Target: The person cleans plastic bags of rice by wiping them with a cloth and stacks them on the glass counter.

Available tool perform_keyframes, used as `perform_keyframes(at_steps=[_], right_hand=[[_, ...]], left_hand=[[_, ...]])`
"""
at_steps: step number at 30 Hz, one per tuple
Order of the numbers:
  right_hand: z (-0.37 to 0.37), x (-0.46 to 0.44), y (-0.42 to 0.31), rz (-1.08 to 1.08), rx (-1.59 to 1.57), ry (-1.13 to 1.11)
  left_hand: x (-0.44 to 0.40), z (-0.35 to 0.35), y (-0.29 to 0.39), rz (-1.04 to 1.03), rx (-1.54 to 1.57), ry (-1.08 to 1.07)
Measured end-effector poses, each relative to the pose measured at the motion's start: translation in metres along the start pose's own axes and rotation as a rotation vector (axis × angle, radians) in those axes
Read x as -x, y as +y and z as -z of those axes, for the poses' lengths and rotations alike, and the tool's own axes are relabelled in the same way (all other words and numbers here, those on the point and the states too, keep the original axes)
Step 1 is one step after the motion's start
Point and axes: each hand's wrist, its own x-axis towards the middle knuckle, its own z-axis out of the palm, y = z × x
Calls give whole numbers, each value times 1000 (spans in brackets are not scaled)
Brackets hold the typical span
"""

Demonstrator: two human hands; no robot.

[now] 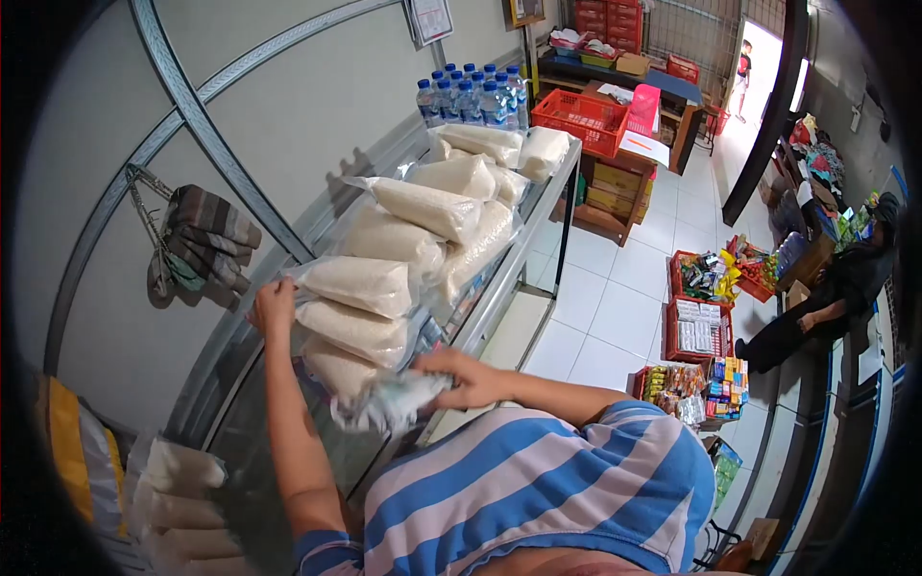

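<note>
My right hand (461,376) grips a crumpled pale cloth (389,398) beside the lower end of the stack. My left hand (276,305) is closed at the wall-side end of a clear plastic bag of rice (357,285), its fingers pinching the loose plastic there. Under that one lie another rice bag (353,329) and a lower rice bag (338,368), which the cloth partly covers. Farther along the glass-topped counter (490,302), several more rice bags (427,209) are piled on their sides.
Several blue-capped water bottles (471,96) stand at the counter's far end. Beyond it is a red crate (581,122) on a desk. Packed goods fill crates (699,329) on the tiled floor, near a person in dark clothes (816,298). More bags (187,499) sit lower left.
</note>
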Motion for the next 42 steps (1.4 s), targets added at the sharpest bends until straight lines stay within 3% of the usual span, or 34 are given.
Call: perform_keyframes(at_steps=[4, 7, 9, 12, 14, 15, 19, 20, 24, 26, 27, 29, 30, 35, 37, 39, 42], right_hand=[[30, -7, -36, 75, -17, 452], [44, -30, -41, 193, 158, 591], [45, -41, -24, 305, 461, 662], [40, -50, -2, 290, 539, 587], [29, -49, 10, 56, 386, 401], [26, -48, 12, 59, 390, 405], [20, -51, 15, 169, 522, 464], [19, -53, 12, 170, 526, 466], [14, -64, -20, 391, 316, 567], [17, -69, -46, 481, 397, 599], [19, -71, -60, 569, 468, 628], [24, -74, -87, 750, 608, 682], [27, -73, -96, 749, 610, 678], [43, -54, -142, 628, 832, 246], [48, -50, -154, 552, 819, 184], [54, -49, -159, 455, 859, -60], [51, -44, -150, 481, 849, 99]], left_hand=[[-15, -10, -9, 103, -36, 45], [-18, -9, -2, 80, -17, 13], [-13, -6, 2, 66, 1, -15], [11, 10, 30, -32, 77, 168], [28, 16, 46, -122, 162, 330], [40, 19, 52, -163, 208, 411], [74, 31, 80, -317, 396, 744], [83, 33, 90, -320, 400, 745], [122, 42, 134, -539, 734, 944], [152, 51, 141, -625, 624, 750], [161, 59, 147, -621, 628, 750], [171, 74, 155, -932, 541, 625], [174, 72, 150, -928, 543, 626], [190, 60, 122, -1074, 508, 681], [198, 72, 127, -1150, 612, 506], [206, 85, 128, -1217, 711, 329], [216, 107, 113, -1097, 639, 302]])
